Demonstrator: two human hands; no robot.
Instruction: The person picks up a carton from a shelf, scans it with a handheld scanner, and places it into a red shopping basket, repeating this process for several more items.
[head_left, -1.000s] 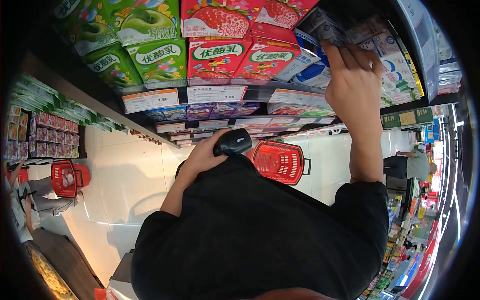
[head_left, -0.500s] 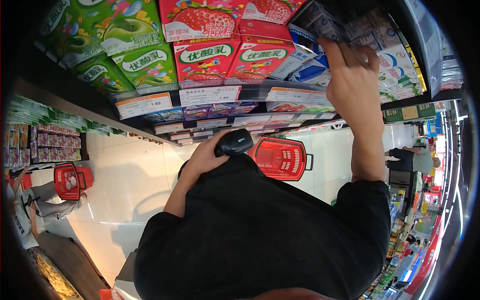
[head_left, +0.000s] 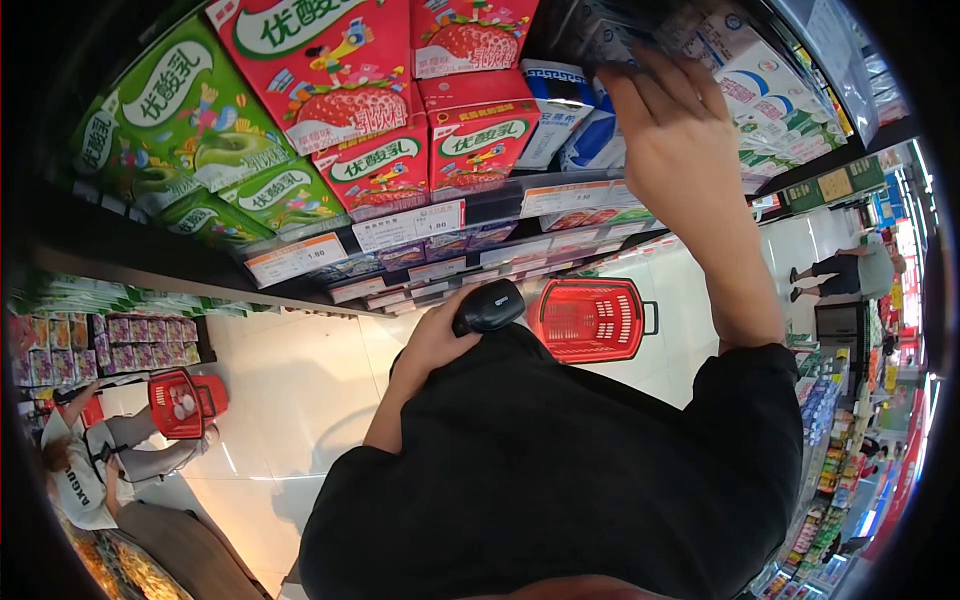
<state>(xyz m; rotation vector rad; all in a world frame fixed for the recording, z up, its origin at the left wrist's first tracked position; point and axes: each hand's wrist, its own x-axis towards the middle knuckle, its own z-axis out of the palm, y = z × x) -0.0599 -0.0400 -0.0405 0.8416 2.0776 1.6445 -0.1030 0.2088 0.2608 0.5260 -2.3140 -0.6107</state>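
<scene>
Two hands, likely stock-checking: right hand [head_left: 680,150] flat on blue cartons [head_left: 555,100], fingers together; left hand [head_left: 435,345] clasping scanner [head_left: 490,305]. Next: grip one carton.

scanner [head_left: 489,306] handle hidden, price labels [head_left: 410,225] unreadable

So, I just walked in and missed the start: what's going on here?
A person in a black shirt stands at a shop shelf. Their left hand grips a black handheld scanner by the chest; the right hand touches blue-and-white drink cartons above. A red plastic basket sits on the floor.
</scene>
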